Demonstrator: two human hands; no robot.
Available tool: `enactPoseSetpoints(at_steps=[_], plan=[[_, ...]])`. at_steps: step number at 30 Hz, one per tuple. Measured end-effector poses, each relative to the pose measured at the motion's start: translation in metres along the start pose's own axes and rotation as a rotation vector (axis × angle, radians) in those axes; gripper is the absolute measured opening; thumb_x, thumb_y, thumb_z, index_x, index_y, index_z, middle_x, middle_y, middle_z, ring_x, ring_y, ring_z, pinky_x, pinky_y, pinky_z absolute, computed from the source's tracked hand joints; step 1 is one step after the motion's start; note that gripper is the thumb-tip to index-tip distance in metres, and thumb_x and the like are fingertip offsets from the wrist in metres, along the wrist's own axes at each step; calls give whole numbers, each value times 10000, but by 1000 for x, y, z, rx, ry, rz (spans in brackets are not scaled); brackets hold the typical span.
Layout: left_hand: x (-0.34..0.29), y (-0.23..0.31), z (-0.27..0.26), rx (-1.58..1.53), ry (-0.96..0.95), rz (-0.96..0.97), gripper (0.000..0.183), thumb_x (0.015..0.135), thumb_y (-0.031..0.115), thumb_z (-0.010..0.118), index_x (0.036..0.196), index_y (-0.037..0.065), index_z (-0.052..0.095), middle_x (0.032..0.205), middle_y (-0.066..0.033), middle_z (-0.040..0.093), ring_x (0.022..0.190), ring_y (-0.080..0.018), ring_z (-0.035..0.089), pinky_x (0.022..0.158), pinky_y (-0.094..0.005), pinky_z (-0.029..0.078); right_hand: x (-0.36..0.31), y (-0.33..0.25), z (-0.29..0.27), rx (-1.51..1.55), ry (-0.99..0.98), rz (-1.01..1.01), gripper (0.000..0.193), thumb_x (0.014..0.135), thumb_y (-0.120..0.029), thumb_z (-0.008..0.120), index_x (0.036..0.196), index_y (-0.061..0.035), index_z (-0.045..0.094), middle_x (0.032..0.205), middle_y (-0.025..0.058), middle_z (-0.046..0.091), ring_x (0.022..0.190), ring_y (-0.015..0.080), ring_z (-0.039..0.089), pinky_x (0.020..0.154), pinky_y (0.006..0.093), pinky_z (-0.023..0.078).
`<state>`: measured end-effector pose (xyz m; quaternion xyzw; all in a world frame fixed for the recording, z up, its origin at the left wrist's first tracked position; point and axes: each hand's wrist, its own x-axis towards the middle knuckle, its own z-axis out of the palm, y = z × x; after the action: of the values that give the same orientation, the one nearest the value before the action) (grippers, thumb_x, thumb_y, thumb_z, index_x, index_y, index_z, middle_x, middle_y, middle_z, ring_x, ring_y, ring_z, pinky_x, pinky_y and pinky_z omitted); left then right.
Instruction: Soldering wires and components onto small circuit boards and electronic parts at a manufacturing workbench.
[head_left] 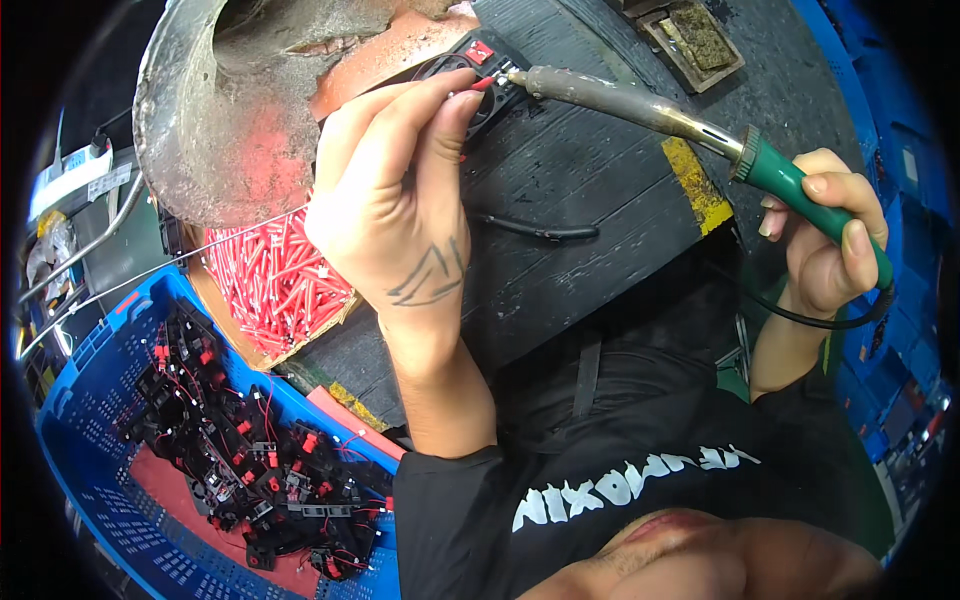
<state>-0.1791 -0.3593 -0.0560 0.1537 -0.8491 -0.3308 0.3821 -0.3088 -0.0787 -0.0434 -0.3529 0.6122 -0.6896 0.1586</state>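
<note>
Between its thumb and forefinger, my left hand (385, 190) pinches a small red tubular piece (485, 84). My right hand (835, 235) is wrapped round the green handle of a soldering iron (640, 105), which points left. The iron's tip meets or nearly meets the outer end of the red piece; the exact contact is too small to tell. Just behind the fingertips lies a black housing (490, 110) with a red switch (480, 52), partly covered by my left hand. A short black cable (540, 228) rests on the dark bench below the iron.
A large, dirty metal hood (210, 130) hangs at the upper left. Under it sits a cardboard box (235, 335) of red tubular pieces. At lower left, a blue basket (90, 480) holds black assemblies with red wires. A tray with a sponge (700, 40) stands at the far right.
</note>
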Motion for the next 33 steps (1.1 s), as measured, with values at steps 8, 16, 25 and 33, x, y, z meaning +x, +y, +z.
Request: enactPoseSetpoints(at_steps=[8, 16, 25, 33], plan=[[0, -1, 4, 14, -31, 16, 112, 826, 56, 774, 936, 40, 755, 850, -87, 699, 769, -190, 666, 724, -281, 529, 10, -17, -3, -207, -139, -83, 411, 911, -286, 461, 1046, 48, 659, 858, 194, 618, 632, 179, 603, 540, 261, 481], [-1, -1, 8, 10, 15, 19, 98, 830, 59, 770, 923, 36, 750, 841, -88, 691, 770, -198, 665, 724, -286, 527, 17, -30, -1, -402, -260, -147, 372, 936, -307, 484, 1057, 2, 651, 855, 194, 603, 638, 183, 580, 578, 273, 472], [-1, -7, 11, 16, 31, 58, 92, 837, 72, 766, 922, 41, 750, 828, -94, 685, 753, -212, 659, 717, -295, 521, 30, -43, 2, -505, -375, -213, 364, 921, -292, 487, 1037, 8, 656, 837, 192, 611, 633, 180, 575, 572, 277, 446], [0, -8, 11, 42, 23, 77, 91, 843, 81, 761, 926, 44, 751, 823, -96, 682, 750, -220, 656, 722, -298, 518, 19, -30, 0, -385, -225, -149, 387, 896, -272, 470, 1028, 35, 665, 842, 184, 623, 649, 181, 590, 567, 273, 469]])
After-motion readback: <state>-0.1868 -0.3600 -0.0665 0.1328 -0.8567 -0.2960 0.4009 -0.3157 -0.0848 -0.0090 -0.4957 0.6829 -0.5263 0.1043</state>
